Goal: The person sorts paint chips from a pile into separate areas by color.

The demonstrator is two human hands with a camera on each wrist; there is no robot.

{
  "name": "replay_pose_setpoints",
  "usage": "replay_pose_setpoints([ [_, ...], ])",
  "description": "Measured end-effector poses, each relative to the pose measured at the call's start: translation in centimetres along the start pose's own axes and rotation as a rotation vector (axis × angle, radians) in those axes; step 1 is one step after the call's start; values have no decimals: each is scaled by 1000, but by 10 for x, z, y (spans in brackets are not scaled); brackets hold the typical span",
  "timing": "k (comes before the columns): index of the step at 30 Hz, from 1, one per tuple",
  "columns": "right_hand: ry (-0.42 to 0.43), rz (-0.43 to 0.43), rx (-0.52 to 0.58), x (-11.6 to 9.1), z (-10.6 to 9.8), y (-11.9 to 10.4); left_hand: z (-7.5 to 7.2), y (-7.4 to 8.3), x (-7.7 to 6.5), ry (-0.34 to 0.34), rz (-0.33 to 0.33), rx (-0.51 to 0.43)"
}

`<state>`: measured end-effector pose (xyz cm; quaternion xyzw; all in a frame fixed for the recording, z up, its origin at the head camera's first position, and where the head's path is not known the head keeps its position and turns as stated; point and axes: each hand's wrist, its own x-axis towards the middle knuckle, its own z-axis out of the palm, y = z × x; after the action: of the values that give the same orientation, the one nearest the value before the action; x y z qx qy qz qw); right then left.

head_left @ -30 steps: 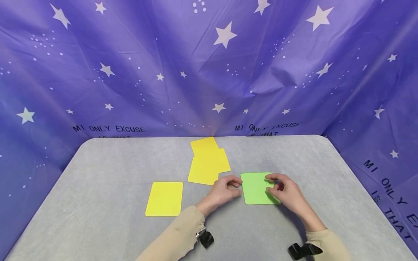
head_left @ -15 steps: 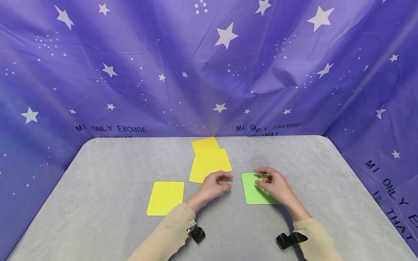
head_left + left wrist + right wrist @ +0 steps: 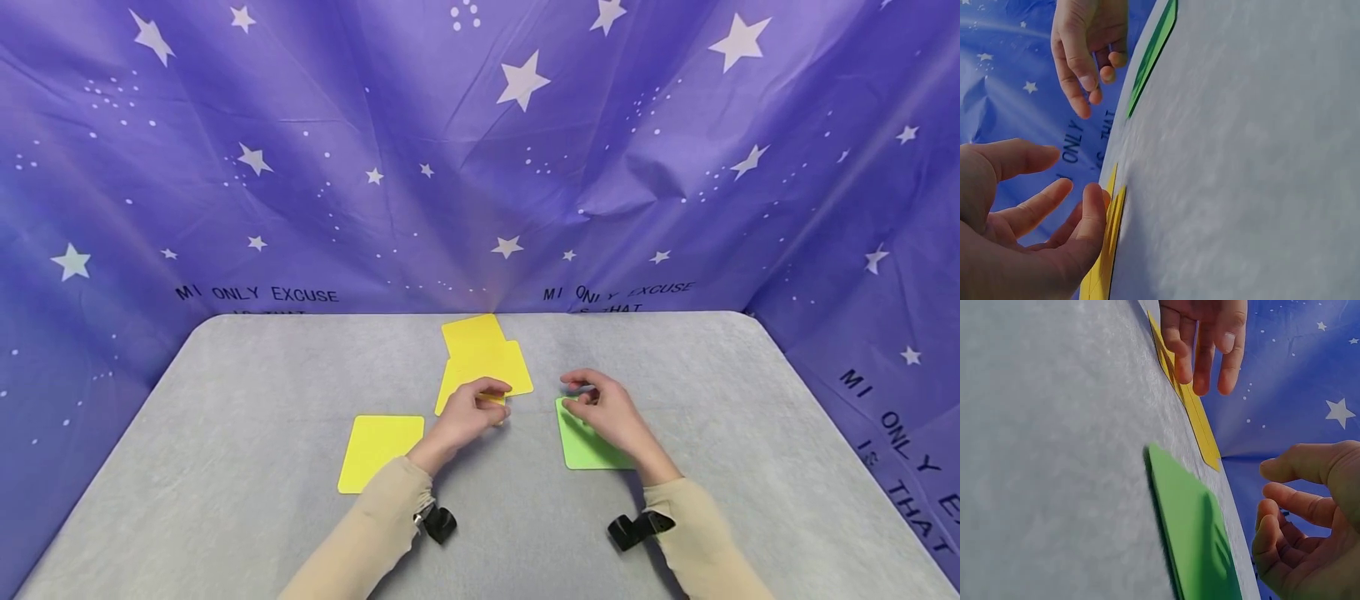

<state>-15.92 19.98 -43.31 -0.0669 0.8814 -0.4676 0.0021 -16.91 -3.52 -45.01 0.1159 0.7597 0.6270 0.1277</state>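
My left hand (image 3: 465, 412), fingers loosely bent and holding nothing, hovers over the near edge of several overlapping yellow square cards (image 3: 487, 360). In the left wrist view those yellow cards (image 3: 1110, 250) lie flat beneath its fingers. My right hand (image 3: 609, 412) is above the far side of a green square card (image 3: 583, 448), thumb and fingers apart with nothing between them. The right wrist view shows the green card (image 3: 1188, 525) flat on the table, the hand's shadow falling across it. A single yellow card (image 3: 381, 450) lies left of my left hand, partly covered by the sleeve.
The grey table (image 3: 262, 383) has rounded far corners. A purple curtain (image 3: 420, 217) with white stars hangs behind it and along both sides. Each wrist wears a black camera mount, the left one (image 3: 438, 523) and the right one (image 3: 637, 529).
Both hands have moved left and slightly away from me. The left has gone from the green card's left edge to the yellow cards; the right has crossed the green card. The cards have stayed put.
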Motion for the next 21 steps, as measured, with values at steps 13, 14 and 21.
replay_pose_setpoints([
  [13,-58,20,-18,28,17,-11,-31,1,7,102,-39,17],
  [14,-65,20,-21,31,19,-12,-34,1,8,113,-45,24],
  [21,-111,9,-25,52,27,-19,-55,-2,15,185,-62,54],
])
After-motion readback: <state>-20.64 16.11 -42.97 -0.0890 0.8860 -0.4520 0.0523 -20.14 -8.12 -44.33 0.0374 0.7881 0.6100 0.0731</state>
